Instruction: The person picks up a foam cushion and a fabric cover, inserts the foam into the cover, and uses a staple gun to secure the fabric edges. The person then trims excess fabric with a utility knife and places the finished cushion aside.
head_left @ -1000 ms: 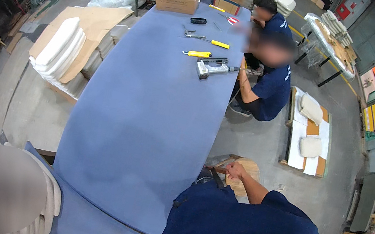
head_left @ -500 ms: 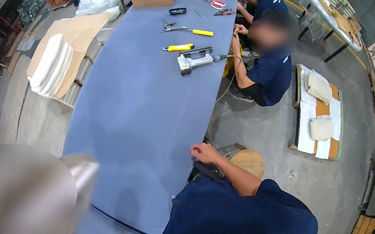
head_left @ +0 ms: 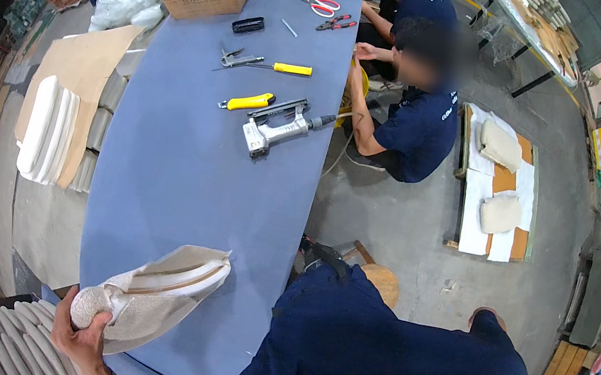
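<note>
My left hand (head_left: 83,338), wearing a watch, comes in from the lower left. It is closed on the rounded end of a beige fabric-covered pad (head_left: 163,296). The thumb presses on the fabric near white padding, and a brown strip runs along the pad's white inner edge. The pad is tilted above the near left part of the blue-grey table (head_left: 222,182). My right sleeve (head_left: 486,338) is bent back at the right, with a bit of skin at its edge; the right hand does not show.
A nail gun (head_left: 278,132) with a hose, a yellow-handled cutter (head_left: 247,101), pliers (head_left: 336,23) and scissors (head_left: 323,7) lie on the table. Slim pale pads (head_left: 21,335) are stacked at the lower left. Co-workers sit along the right side; a wooden stool (head_left: 380,282) stands nearer.
My right hand has left the table's right edge and gone out of view. My left hand and the pad, blurred out before, now show clearly, farther over the table. The whole view has shifted.
</note>
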A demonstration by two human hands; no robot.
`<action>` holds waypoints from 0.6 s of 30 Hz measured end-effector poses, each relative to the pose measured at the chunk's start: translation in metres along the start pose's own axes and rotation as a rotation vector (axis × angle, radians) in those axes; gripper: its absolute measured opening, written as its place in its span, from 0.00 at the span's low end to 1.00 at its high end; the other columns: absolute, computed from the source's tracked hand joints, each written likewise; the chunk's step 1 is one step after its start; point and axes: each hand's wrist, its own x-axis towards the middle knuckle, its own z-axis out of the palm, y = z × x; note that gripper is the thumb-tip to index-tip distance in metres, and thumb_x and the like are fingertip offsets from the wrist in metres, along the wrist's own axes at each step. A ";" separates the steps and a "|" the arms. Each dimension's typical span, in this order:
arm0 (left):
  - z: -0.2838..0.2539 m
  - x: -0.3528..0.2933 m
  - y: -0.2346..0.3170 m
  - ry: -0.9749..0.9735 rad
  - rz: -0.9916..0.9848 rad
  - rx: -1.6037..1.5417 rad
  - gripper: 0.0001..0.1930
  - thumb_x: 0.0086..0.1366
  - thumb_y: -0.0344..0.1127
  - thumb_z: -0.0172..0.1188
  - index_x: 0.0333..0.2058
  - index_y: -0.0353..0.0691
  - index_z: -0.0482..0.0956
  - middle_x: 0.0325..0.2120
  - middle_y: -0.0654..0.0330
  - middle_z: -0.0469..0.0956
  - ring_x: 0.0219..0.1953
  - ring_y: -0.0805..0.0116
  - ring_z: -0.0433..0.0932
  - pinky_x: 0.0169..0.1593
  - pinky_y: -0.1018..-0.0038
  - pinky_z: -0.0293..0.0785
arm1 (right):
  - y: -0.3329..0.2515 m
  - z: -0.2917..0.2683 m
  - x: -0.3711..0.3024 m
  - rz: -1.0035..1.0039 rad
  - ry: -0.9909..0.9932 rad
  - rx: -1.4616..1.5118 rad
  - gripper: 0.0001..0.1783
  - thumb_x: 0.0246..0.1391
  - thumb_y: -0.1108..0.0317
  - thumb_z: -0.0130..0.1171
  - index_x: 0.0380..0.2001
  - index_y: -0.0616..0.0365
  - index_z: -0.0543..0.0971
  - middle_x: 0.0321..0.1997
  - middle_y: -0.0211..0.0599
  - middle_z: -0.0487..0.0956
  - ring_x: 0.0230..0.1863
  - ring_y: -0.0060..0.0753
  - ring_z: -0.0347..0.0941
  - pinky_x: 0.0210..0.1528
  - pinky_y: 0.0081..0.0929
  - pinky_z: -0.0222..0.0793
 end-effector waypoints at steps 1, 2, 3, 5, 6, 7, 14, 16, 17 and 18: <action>0.004 0.005 0.006 0.009 -0.004 -0.001 0.41 0.43 0.61 0.78 0.47 0.30 0.82 0.36 0.49 0.83 0.38 0.55 0.83 0.42 0.64 0.79 | -0.019 -0.010 0.003 0.030 -0.073 0.076 0.16 0.52 0.59 0.62 0.41 0.54 0.87 0.45 0.43 0.86 0.46 0.45 0.84 0.46 0.45 0.78; 0.007 0.008 0.011 0.018 -0.015 0.000 0.41 0.44 0.61 0.78 0.47 0.30 0.82 0.35 0.49 0.83 0.38 0.54 0.84 0.42 0.64 0.79 | -0.050 -0.020 0.009 0.003 -0.133 0.094 0.16 0.54 0.60 0.60 0.41 0.55 0.87 0.45 0.43 0.86 0.46 0.46 0.84 0.46 0.45 0.78; 0.017 0.011 0.008 0.014 -0.001 0.032 0.39 0.47 0.59 0.76 0.48 0.32 0.81 0.37 0.49 0.82 0.39 0.51 0.82 0.44 0.63 0.78 | -0.097 -0.027 0.013 -0.153 -0.124 0.017 0.15 0.57 0.60 0.58 0.41 0.56 0.86 0.45 0.44 0.86 0.45 0.47 0.84 0.47 0.46 0.78; 0.027 0.029 0.025 0.037 0.018 0.135 0.36 0.50 0.57 0.75 0.49 0.34 0.81 0.38 0.50 0.82 0.40 0.50 0.81 0.45 0.61 0.77 | -0.237 -0.059 0.007 -0.734 0.037 -0.526 0.20 0.60 0.54 0.54 0.44 0.59 0.81 0.42 0.52 0.84 0.48 0.56 0.79 0.52 0.50 0.74; 0.030 0.040 0.039 0.055 0.045 0.217 0.35 0.51 0.57 0.75 0.50 0.34 0.80 0.39 0.50 0.82 0.41 0.49 0.81 0.46 0.61 0.77 | -0.324 -0.064 -0.030 -1.080 0.457 -0.235 0.20 0.58 0.55 0.56 0.45 0.58 0.83 0.44 0.54 0.84 0.49 0.58 0.80 0.52 0.49 0.75; 0.032 0.046 0.051 0.054 0.044 0.291 0.34 0.53 0.55 0.74 0.51 0.36 0.80 0.41 0.51 0.82 0.43 0.49 0.80 0.47 0.60 0.76 | -0.410 -0.099 -0.110 -1.319 0.410 -0.013 0.23 0.64 0.53 0.51 0.55 0.56 0.79 0.50 0.53 0.82 0.53 0.58 0.78 0.57 0.50 0.72; 0.022 0.068 0.099 -0.135 -0.098 0.062 0.29 0.57 0.43 0.75 0.54 0.35 0.79 0.44 0.49 0.82 0.45 0.52 0.81 0.50 0.63 0.76 | -0.541 -0.221 -0.628 -2.754 0.342 0.770 0.27 0.62 0.50 0.61 0.55 0.59 0.78 0.50 0.53 0.82 0.51 0.57 0.79 0.57 0.47 0.74; -0.009 0.048 0.083 -0.178 -0.296 0.038 0.31 0.56 0.40 0.76 0.56 0.33 0.79 0.46 0.48 0.82 0.49 0.53 0.81 0.53 0.63 0.76 | -0.513 -0.197 -0.687 -2.883 0.276 0.590 0.30 0.60 0.45 0.60 0.55 0.59 0.78 0.48 0.54 0.82 0.52 0.57 0.79 0.57 0.48 0.73; -0.021 0.033 0.060 -0.211 -0.389 0.014 0.32 0.56 0.42 0.76 0.57 0.33 0.78 0.48 0.48 0.82 0.50 0.54 0.81 0.54 0.63 0.75 | -0.513 -0.178 -0.697 -2.823 0.254 0.254 0.31 0.60 0.44 0.59 0.54 0.59 0.78 0.48 0.53 0.82 0.52 0.57 0.79 0.58 0.49 0.73; -0.031 0.017 0.038 -0.234 -0.495 -0.009 0.33 0.56 0.43 0.75 0.58 0.34 0.77 0.49 0.48 0.82 0.51 0.55 0.81 0.56 0.64 0.75 | -0.515 -0.157 -0.705 -2.742 0.229 -0.083 0.31 0.60 0.43 0.59 0.53 0.58 0.79 0.48 0.53 0.82 0.52 0.58 0.79 0.58 0.50 0.73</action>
